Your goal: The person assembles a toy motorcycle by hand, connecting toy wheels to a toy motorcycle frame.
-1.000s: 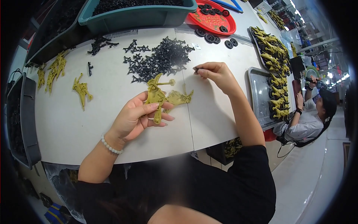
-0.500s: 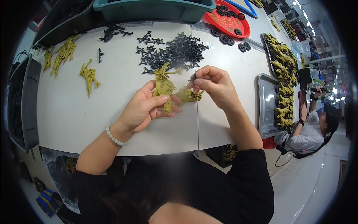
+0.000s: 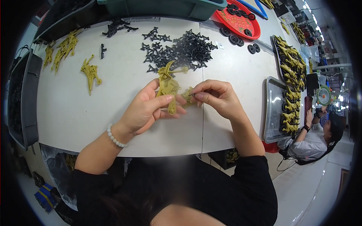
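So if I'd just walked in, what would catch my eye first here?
Probably the two hands at the middle of the white table: the left hand holds an olive-yellow plastic toy frame, while the right hand pinches at a small piece on its side. Just behind them lies a heap of small black plastic parts, and a round red tray with black wheels sits far right.

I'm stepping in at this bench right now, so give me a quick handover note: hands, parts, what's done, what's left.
Left hand: holds the olive plastic assembly above the white table.
Right hand: fingertips pinch at the assembly's right end; what they hold is too small to tell.
Parts: pile of small black pieces just beyond; one loose olive part to the left; finished-looking olive pieces on the metal tray to the right.
Done: several on the tray. Left: this assembly; many black pieces.
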`<control>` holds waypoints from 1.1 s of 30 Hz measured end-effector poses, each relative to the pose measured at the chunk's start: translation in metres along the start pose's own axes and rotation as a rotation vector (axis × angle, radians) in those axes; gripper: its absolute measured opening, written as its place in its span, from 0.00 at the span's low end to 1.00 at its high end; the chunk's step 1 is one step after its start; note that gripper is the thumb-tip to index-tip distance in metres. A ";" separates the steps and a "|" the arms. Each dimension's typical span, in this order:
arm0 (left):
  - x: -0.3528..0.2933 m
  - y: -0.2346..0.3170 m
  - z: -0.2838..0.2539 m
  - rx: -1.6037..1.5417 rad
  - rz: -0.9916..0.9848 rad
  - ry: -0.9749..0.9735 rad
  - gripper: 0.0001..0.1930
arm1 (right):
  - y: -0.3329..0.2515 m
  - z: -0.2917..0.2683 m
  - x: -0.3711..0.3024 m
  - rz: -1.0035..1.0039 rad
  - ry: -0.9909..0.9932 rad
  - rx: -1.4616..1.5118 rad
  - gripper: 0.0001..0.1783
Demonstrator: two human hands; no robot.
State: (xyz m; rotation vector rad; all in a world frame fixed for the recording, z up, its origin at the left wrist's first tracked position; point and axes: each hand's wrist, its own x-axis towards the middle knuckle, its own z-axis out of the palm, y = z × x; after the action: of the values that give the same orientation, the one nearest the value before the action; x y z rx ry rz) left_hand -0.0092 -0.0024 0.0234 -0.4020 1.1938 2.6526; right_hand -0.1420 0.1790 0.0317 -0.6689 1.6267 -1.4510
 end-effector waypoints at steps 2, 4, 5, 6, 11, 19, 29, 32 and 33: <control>0.000 0.000 0.000 0.005 -0.003 0.007 0.20 | 0.003 0.000 0.001 -0.119 -0.015 -0.149 0.07; 0.000 -0.001 -0.001 -0.003 -0.002 -0.027 0.20 | 0.003 0.002 0.002 -0.106 -0.008 -0.135 0.07; 0.000 -0.001 -0.001 -0.003 -0.003 -0.028 0.20 | 0.003 0.003 0.003 -0.093 -0.004 -0.124 0.07; 0.000 -0.001 0.000 0.006 -0.001 -0.022 0.20 | 0.002 0.006 0.002 -0.092 -0.003 -0.123 0.07; 0.000 -0.001 0.001 0.047 0.012 -0.011 0.20 | 0.002 0.010 0.000 -0.116 0.128 0.145 0.08; -0.001 -0.004 0.003 0.043 0.016 0.021 0.20 | -0.001 0.015 0.000 -0.246 0.094 -0.330 0.10; 0.000 -0.006 0.005 0.047 0.014 0.017 0.20 | 0.004 0.023 0.000 -0.376 0.163 -0.439 0.11; -0.001 -0.007 0.005 0.060 0.015 0.015 0.20 | 0.004 0.027 0.001 -0.418 0.201 -0.586 0.09; -0.001 -0.007 0.005 0.061 0.018 0.021 0.20 | 0.005 0.029 0.001 -0.417 0.200 -0.586 0.09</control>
State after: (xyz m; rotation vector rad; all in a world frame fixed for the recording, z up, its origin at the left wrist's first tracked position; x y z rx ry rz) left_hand -0.0073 0.0062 0.0222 -0.4123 1.2874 2.6253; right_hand -0.1175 0.1635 0.0275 -1.2869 2.1942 -1.3474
